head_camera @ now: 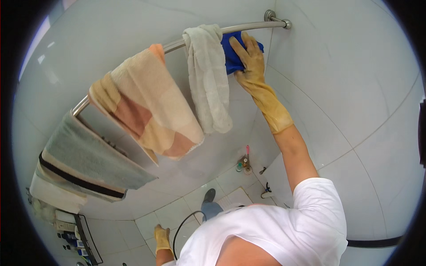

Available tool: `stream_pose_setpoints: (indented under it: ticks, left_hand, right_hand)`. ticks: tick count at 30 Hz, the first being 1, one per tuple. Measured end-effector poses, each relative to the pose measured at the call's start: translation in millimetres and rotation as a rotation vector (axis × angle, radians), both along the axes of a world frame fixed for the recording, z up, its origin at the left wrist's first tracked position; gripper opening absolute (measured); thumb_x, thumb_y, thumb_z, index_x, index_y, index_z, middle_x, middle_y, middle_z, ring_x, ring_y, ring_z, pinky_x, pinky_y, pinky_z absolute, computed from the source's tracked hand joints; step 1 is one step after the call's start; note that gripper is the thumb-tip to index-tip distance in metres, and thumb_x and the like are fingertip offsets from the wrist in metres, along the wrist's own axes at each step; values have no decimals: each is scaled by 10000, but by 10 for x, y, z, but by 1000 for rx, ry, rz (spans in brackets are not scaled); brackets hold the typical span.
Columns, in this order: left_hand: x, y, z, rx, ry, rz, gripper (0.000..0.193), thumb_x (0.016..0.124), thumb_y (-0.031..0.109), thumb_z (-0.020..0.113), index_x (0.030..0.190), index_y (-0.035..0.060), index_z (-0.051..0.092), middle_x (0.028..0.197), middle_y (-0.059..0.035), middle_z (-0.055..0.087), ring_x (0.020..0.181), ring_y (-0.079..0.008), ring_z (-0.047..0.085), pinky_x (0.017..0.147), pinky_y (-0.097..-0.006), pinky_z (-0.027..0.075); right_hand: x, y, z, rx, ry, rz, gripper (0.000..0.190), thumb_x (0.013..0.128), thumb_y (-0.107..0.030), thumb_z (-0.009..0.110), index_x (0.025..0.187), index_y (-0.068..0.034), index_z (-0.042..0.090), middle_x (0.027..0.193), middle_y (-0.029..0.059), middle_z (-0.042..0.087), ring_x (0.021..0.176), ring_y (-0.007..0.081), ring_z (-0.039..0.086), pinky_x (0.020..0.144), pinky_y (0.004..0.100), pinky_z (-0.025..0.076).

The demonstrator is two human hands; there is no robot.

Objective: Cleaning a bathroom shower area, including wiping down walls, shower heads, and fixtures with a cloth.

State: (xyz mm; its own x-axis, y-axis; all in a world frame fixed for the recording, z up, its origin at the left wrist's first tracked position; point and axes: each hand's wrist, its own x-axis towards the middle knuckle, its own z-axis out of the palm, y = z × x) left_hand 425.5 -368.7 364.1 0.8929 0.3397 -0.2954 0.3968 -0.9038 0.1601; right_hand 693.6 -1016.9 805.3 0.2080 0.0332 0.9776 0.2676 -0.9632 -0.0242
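Observation:
My right hand (250, 60), in a yellow rubber glove, presses a blue cloth (233, 53) to the tiled wall just under the right end of a metal towel rail (248, 26). My left hand (162, 234), gloved alike, hangs low at my side; its fingers are partly curled and nothing shows in them. Beside the blue cloth a white towel (208, 79) hangs over the rail. Further left hang a beige, orange and brown towel (149, 99) and a grey-green towel with a black stripe (90, 156).
A black wire shelf (87, 241) with bottles and tubes is on the wall at lower left. On the tiled floor in the corner stand a pink-handled brush (247, 154) and a green bottle (239, 167). A white tiled wall (336, 93) rises at my right.

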Motion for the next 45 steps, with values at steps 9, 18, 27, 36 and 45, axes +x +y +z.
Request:
stream_pose_setpoints:
  ticks: [9, 18, 27, 36, 45]
  left_hand:
    - [372, -92, -99, -153, 348, -79, 572, 846, 433, 719, 1165, -42, 719, 1087, -271, 745, 1053, -393, 715, 935, -448, 558]
    - [441, 574, 70, -262, 223, -241, 494, 869, 427, 689, 1090, -10, 751, 968, -227, 761, 895, -372, 730, 818, -456, 566]
    - [768, 127, -478, -336, 180, -476, 389, 936, 311, 669, 1218, 43, 685, 1067, -201, 700, 906, -358, 682, 812, -507, 491]
    - [1435, -1779, 770, -326, 497, -378, 353, 969, 347, 571, 1079, 67, 755, 1149, -199, 743, 1124, -404, 682, 956, -464, 524]
    - [1488, -3293, 1143, -618, 348, -1061, 503, 953, 406, 639, 1269, 18, 695, 1208, -216, 731, 1140, -337, 696, 981, -426, 530]
  right_hand:
    - [723, -760, -3072, 733, 36, 246, 388, 787, -86, 764, 1150, -69, 628, 1217, 126, 624, 1099, 308, 599, 963, 382, 475]
    - [370, 247, -2329, 952, -55, 43, 472, 864, -149, 774, 1304, -86, 616, 1293, 146, 623, 1236, 340, 576, 1106, 440, 436]
    - [889, -635, -326, 144, -290, 45, 583, 745, 13, 775, 1306, -81, 648, 1468, 238, 537, 1353, 422, 520, 1144, 485, 434]
    - [-136, -1526, -3524, 1587, 194, -22, 637, 925, -219, 660, 1502, -61, 442, 1300, 160, 586, 1158, 272, 580, 1019, 380, 481]
    - [-2621, -114, -233, 1303, -188, 59, 785, 904, -166, 820, 1557, -64, 397, 1235, 118, 671, 977, 187, 671, 792, 324, 565]
